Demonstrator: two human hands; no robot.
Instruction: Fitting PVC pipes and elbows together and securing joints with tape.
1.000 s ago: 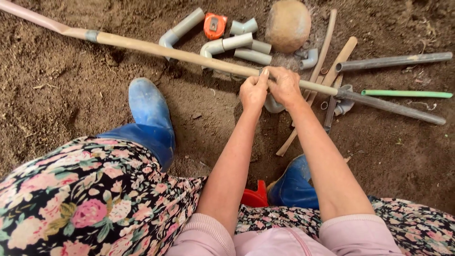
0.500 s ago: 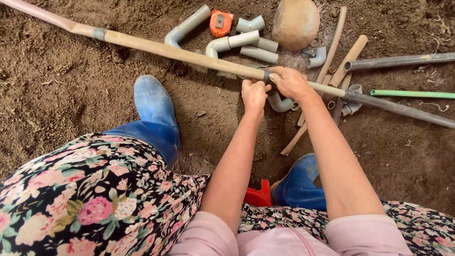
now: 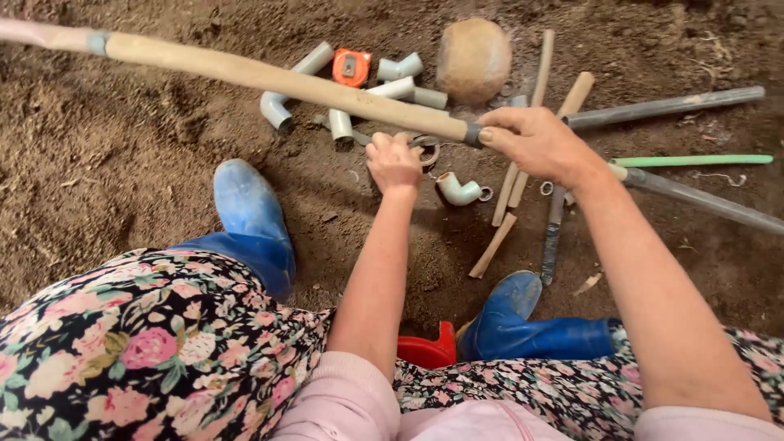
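Where right hand (image 3: 539,143) grips, pipe (image 3: 278,77) joint hidden.

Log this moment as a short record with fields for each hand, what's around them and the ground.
Left hand: closed around a metal ring clamp just under the hose
Right hand: gripping the long tan hose at its dark joint
Near the hands: grey pipe elbows, orange tape measure, round stone, wooden sticks, green rod
Ground: loose brown soil
Feet: blue rubber boots
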